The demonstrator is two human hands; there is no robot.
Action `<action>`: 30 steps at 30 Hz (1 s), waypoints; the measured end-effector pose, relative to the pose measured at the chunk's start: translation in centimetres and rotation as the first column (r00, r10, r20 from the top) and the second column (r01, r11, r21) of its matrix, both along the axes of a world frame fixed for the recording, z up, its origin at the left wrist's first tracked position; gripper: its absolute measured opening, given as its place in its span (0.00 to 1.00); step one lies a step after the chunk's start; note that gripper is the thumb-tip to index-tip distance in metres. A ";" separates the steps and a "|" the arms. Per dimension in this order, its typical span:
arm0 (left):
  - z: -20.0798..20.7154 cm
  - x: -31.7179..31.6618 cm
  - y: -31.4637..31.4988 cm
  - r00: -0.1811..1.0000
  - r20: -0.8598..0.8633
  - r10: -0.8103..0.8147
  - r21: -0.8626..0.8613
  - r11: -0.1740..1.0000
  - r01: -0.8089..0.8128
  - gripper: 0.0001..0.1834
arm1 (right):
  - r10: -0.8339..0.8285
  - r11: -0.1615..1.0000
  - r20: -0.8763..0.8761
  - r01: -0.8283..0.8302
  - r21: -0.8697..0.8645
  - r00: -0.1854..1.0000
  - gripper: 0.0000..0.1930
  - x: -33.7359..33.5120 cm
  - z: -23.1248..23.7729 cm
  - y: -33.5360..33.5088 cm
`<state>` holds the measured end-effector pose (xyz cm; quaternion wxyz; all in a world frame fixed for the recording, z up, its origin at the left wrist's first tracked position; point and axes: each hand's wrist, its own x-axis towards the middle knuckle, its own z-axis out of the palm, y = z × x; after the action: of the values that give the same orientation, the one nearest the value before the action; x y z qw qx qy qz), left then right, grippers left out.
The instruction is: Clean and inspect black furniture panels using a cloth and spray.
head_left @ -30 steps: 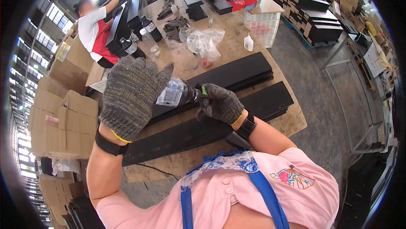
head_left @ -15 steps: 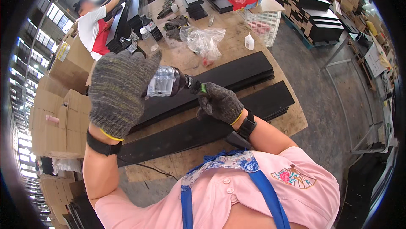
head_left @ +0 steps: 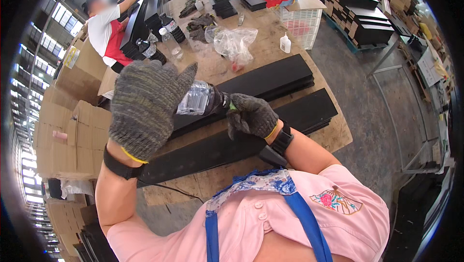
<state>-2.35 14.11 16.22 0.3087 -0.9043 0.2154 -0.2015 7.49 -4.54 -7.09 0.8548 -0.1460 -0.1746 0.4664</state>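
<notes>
My left hand (head_left: pixel 144 109), in a dark grey knitted glove, is closed round a plastic bottle (head_left: pixel 195 98) with dark contents. The bottle lies tilted nearly sideways, its dark neck pointing right. Against that neck, my gloved right hand (head_left: pixel 251 117) is closed, its fingers curled. A small green bit shows at its fingertips; the thing it holds there is mostly hidden. Below and behind my hands lie a nearer stack of long black boards (head_left: pixel 208 153) and a farther stack of black boards (head_left: pixel 275 78).
On the wooden table (head_left: pixel 338 129) are a crumpled clear plastic bag (head_left: pixel 233 44), a small white squeeze bottle (head_left: pixel 285 43), several drink bottles (head_left: pixel 170 42) and dark gloves (head_left: pixel 200 26). A white crate (head_left: pixel 297 25) stands at the far right. A co-worker (head_left: pixel 108 30) handles boards at the far left.
My left hand and the bottle have shifted slightly right, bringing the bottle neck up against my right hand. At the far side, a co-worker's gloved hands have moved up.
</notes>
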 end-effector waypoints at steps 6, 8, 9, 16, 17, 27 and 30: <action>1.8 -0.3 0.1 0.996 -0.081 0.040 -0.097 0.994 -0.048 0.33 | -0.117 0.982 -0.064 0.106 -0.159 0.991 0.14 0.0 -0.1 0.5; 1.0 0.2 0.0 0.990 -0.114 0.083 -0.084 0.992 -0.092 0.32 | -0.199 0.959 -0.005 0.193 -0.209 0.980 0.15 0.0 -0.3 0.6; -0.2 0.3 -0.1 0.996 -0.083 0.027 -0.026 0.999 -0.029 0.32 | -0.259 0.932 0.062 0.266 -0.246 0.964 0.17 -0.1 -0.2 0.8; 0.2 0.6 0.4 0.999 -0.045 -0.021 -0.042 0.999 0.019 0.34 | -0.083 0.991 -0.077 0.074 -0.115 0.994 0.19 0.5 -0.4 0.3; 0.2 0.9 0.2 1.000 -0.028 -0.002 -0.018 1.000 0.001 0.35 | -0.069 0.997 -0.059 0.067 -0.038 0.996 0.14 0.6 -0.6 0.0; -8.7 6.6 10.0 0.995 -0.096 0.026 -0.750 0.656 -0.090 0.39 | -0.090 0.996 -0.062 0.088 -0.025 0.994 0.14 0.7 0.1 -0.1; -14.2 11.6 12.9 0.981 -0.176 0.083 -0.953 0.234 -0.191 0.32 | -0.094 0.994 -0.069 0.097 0.047 0.993 0.13 1.1 -1.0 -0.4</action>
<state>9.30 27.00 1.98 -0.3038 -0.9260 -0.0197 -0.2232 8.55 -4.96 -8.06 0.8849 -0.1169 -0.1504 0.4251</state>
